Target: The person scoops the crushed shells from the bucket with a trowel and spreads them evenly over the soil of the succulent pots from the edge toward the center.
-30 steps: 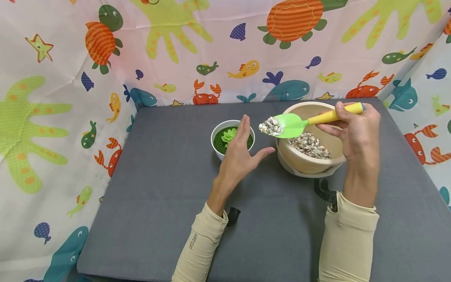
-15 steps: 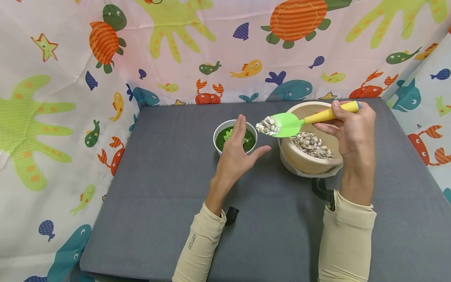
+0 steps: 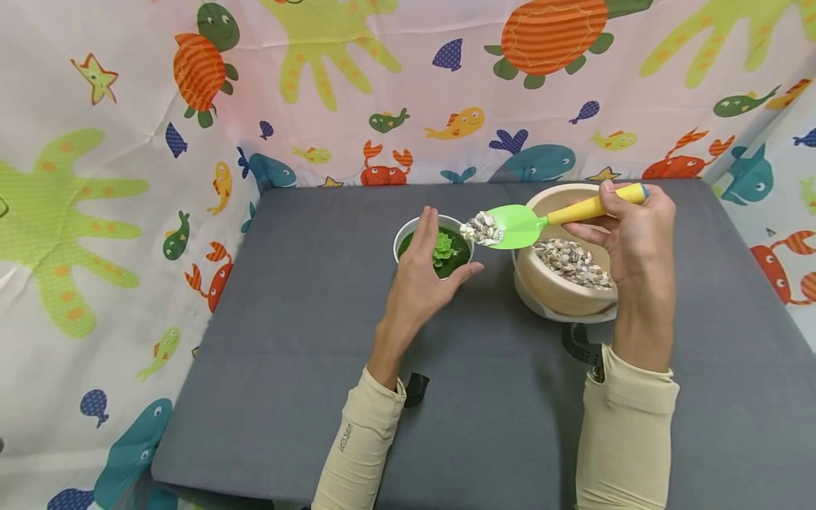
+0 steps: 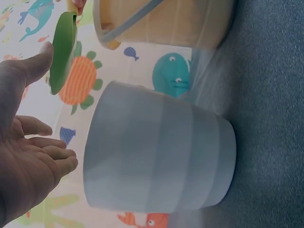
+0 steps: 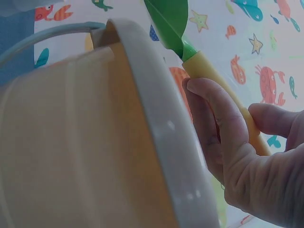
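My right hand [image 3: 647,237] grips a small trowel [image 3: 519,227] by its yellow handle, thumb on one side and curled fingers on the other. Pale pebbles [image 3: 482,229] are heaped at the tip of its green blade, by the right rim of a white flowerpot [image 4: 156,149]. Inside that pot a bright green succulent [image 3: 443,249] stands on a dark green surface. My left hand [image 3: 417,280] is held beside and above the pot's near-left rim, fingers extended and thumb spread. In the left wrist view a gap separates those fingers from the pot.
A beige bucket [image 3: 545,294] with a grey handle [image 5: 47,37] stands right of the pot, below the right hand. More pebbles [image 3: 574,263] lie inside it. The grey table [image 3: 287,319] is bordered by a sea-animal printed curtain [image 3: 319,85].
The head view has turned slightly left, so the scene shifts right. Relative to the pot, the loaded trowel has moved left to its rim. My left hand has also drifted slightly left.
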`<state>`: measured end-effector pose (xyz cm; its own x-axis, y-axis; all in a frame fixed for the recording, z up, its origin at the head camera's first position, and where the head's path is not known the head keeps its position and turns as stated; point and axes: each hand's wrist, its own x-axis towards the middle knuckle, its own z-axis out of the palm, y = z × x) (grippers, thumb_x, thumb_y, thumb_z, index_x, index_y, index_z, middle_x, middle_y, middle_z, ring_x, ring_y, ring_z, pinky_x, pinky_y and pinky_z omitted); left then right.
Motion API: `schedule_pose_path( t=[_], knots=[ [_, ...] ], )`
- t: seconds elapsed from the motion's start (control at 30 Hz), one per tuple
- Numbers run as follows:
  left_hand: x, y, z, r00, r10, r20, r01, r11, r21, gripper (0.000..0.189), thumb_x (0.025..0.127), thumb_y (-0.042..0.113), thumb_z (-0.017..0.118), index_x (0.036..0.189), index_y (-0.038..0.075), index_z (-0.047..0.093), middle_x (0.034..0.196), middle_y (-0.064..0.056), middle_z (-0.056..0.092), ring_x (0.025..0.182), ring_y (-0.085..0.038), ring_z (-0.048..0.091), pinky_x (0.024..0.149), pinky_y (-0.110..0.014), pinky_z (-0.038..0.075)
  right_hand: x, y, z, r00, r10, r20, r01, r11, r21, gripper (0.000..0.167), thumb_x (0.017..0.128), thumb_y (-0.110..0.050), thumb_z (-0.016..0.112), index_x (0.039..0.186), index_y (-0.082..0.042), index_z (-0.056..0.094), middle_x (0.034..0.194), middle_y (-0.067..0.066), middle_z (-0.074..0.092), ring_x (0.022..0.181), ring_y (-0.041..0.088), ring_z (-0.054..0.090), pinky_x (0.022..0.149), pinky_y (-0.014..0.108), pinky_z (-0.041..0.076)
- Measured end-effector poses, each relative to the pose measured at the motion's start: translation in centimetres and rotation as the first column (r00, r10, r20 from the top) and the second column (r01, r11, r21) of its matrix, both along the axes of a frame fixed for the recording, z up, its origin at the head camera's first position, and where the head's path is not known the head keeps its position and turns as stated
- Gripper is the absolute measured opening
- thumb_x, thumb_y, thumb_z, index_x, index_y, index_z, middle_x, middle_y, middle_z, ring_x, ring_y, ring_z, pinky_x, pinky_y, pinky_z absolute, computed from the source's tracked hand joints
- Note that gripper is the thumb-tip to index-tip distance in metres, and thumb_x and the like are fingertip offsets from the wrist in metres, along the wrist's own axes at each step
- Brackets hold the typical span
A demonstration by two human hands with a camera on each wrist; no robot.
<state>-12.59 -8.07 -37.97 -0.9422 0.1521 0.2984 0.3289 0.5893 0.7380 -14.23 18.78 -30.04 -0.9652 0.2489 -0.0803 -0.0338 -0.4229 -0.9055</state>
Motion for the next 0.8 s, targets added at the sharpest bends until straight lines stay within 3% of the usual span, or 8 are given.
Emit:
schedule_pose_path(
  t=[0.17,0.47,0.8],
  knots=[
    [-0.1,-0.6,-0.2,1.000,0.005,-0.001,-0.005,1.000,0.014,0.106,0.087,0.045,0.085,0.166,0.009,0.024,0.176,-0.008,0.020,0.163,-0.024,0.024,0.128,-0.047,0.032,-0.3,-0.5,0.1,1.000,0.019,0.010,-0.018,0.998,-0.064,0.020,0.104,-0.006,0.059,0.116,0.000,0.044,0.100,0.008,0.057,0.073,0.023,0.079,0.056,0.038,0.063],
    [-0.1,-1.5,-0.3,1.000,0.023,0.010,-0.024,0.999,0.021,0.106,0.087,0.044,0.085,0.167,0.012,0.023,0.176,-0.008,0.020,0.164,-0.027,0.023,0.129,-0.050,0.031,-0.6,-1.4,0.2,1.000,0.025,0.017,-0.024,0.999,-0.045,0.027,0.101,-0.010,0.064,0.115,-0.002,0.042,0.107,0.011,0.056,0.076,0.022,0.079,0.059,0.037,0.063],
    [0.0,-2.4,-0.7,0.998,0.042,0.039,-0.043,0.999,0.030,0.105,0.087,0.043,0.085,0.167,0.012,0.023,0.177,-0.008,0.020,0.163,-0.026,0.024,0.128,-0.049,0.033,-0.7,-2.4,-0.2,0.999,0.049,0.004,-0.049,0.996,-0.075,0.028,0.102,-0.009,0.063,0.115,-0.002,0.039,0.098,0.011,0.061,0.075,0.023,0.080,0.060,0.037,0.063]
  ],
)
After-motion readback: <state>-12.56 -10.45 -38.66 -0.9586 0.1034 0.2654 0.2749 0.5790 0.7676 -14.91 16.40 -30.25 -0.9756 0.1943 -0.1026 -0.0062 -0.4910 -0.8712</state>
